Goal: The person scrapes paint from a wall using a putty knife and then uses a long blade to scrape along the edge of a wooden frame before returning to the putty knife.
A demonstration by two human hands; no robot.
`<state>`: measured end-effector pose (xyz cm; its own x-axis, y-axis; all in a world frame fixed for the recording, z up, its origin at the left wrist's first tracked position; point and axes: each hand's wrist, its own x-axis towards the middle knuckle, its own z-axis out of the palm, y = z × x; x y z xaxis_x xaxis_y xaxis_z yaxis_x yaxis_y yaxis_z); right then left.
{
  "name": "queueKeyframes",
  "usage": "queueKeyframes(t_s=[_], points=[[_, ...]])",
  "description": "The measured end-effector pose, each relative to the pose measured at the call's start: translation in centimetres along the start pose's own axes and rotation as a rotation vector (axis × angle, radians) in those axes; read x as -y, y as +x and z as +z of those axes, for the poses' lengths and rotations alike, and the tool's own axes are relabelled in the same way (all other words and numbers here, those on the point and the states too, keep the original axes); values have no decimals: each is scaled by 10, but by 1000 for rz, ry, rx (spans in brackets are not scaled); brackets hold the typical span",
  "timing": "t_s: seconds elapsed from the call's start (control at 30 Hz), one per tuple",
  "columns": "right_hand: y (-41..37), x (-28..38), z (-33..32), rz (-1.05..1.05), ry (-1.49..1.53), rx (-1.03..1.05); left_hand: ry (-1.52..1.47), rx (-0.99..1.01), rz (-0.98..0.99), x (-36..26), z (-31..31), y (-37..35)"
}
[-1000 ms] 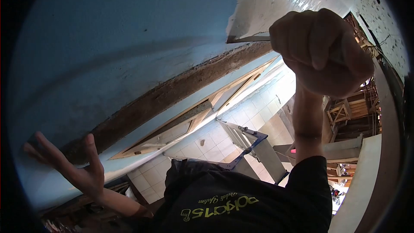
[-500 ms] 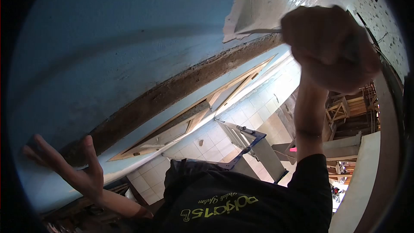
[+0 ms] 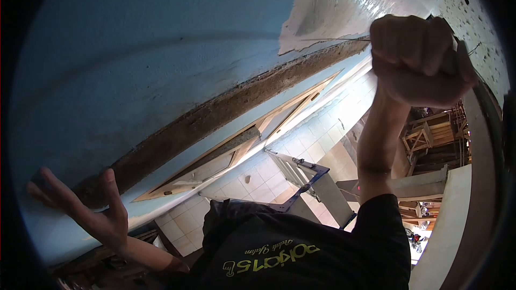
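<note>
My right hand (image 3: 416,56) is raised at the upper right, its fingers wrapped round what looks like a putty knife (image 3: 336,39). The handle is hidden in my fist. Only a thin, edge-on blade shows, pointing left across the lower part of a pale, wet-looking patch of filler (image 3: 333,8) on the blue wall (image 3: 161,5). At the lower left, my left hand (image 3: 94,215) has its thumb and fingers spread with nothing in them. It overlaps the near end of a rough brown ledge (image 3: 199,118) in this view.
Below the ledge are wooden-framed openings (image 3: 242,150). A stepladder (image 3: 317,182) stands on the tiled floor (image 3: 252,182) far below me. Stacked wood and a small wooden frame (image 3: 419,137) lie at the right, past a pale beam (image 3: 449,220). A speckled surface (image 3: 478,27) borders the filler.
My right hand has moved a little to the right, and the blade now shows thinner, more edge-on. The left hand stays in nearly the same place, still spread.
</note>
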<state>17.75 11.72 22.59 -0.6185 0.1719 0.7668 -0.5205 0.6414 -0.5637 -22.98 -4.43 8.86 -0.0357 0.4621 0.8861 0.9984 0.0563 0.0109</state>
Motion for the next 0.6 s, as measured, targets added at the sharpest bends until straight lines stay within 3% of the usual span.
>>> queueKeyframes(t_s=[0.1,0.2,0.27,0.3,0.43,0.53,0.6], points=[[-1,-5,13,150,-24,-159,15,-1,3,-2,-2,0],[-3,13,8,-53,-16,-181,-1,-2,9,-5,-1,2],[-8,-12,14,98,-20,-246,-12,-14,17,-16,-3,6],[-12,-16,15,12,25,-311,-19,-19,14,-16,-4,7],[-14,4,4,-88,13,-263,-49,-22,1,-18,-1,7],[-12,-11,14,16,-32,-236,-25,-19,-4,-19,-3,6],[-15,-11,7,-171,11,-216,-30,-13,7,-20,-2,8]])
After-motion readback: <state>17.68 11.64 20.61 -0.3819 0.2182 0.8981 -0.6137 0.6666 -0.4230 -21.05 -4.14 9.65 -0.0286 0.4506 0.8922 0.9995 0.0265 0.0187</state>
